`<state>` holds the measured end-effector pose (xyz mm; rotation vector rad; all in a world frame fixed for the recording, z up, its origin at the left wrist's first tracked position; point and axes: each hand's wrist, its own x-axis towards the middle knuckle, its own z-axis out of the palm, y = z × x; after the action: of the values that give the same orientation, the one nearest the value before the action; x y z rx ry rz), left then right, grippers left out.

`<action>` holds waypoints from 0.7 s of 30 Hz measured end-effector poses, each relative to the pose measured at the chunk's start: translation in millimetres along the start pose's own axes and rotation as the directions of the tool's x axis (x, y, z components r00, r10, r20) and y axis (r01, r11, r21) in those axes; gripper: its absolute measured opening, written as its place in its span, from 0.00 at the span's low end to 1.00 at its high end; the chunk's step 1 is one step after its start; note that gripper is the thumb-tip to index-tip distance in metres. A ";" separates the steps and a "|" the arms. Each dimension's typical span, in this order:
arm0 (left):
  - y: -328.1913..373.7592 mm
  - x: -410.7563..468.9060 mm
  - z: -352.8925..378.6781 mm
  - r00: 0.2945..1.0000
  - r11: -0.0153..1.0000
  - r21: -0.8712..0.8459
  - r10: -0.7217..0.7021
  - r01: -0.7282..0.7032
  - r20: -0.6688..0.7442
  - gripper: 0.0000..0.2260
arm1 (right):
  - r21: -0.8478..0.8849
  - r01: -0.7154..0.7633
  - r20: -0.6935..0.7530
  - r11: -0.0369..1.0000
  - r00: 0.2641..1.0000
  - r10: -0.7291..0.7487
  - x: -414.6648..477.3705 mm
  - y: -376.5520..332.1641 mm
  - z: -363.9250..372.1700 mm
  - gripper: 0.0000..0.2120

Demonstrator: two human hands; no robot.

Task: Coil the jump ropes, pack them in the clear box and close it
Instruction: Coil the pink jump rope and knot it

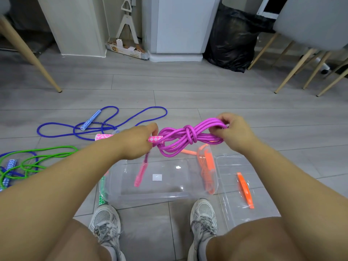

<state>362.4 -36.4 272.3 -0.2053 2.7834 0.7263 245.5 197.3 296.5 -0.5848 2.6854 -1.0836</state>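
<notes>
Grey floor (188, 98), open clear box (150, 196) at the feet. Above it, knotted pink rope coil (188, 137): fingers of left hand (135, 142) clamped on handle end, those of right hand (233, 132) pinching loops, likely cinching the knot.

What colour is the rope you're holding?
Magenta. The rope shows best in the head view.

The left hand (135, 142) hid most of the pink handles (156, 138); the green rope (37, 157) ran off the left edge.
</notes>
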 end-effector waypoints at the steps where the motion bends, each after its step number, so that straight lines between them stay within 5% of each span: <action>1: 0.1 -2.2 -0.6 1.000 1.000 -0.010 0.010 -0.010 -0.009 0.04 | -0.088 0.031 -0.001 0.996 1.000 -0.031 -1.0 2.2 -1.3 0.04; 8: -9.1 -12.6 -4.1 0.998 1.000 -0.004 0.011 -0.011 -0.065 0.13 | -0.521 0.101 0.119 0.847 0.992 -0.046 -4.3 12.7 -6.4 0.10; 15: -30.4 -16.6 -9.0 0.992 0.998 -0.054 -0.038 0.032 -0.117 0.24 | -0.551 0.062 0.045 0.832 0.998 -0.044 -7.3 27.5 -15.7 0.02; 21: -27.4 -15.7 -6.0 0.985 0.996 0.031 -0.072 0.078 -0.158 0.15 | -0.524 -0.005 -0.042 0.852 0.999 -0.019 -5.9 32.2 -20.4 0.02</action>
<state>381.6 -62.0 269.1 -0.3730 2.9162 0.6664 235.2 233.7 288.8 -0.6537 3.0243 -0.3418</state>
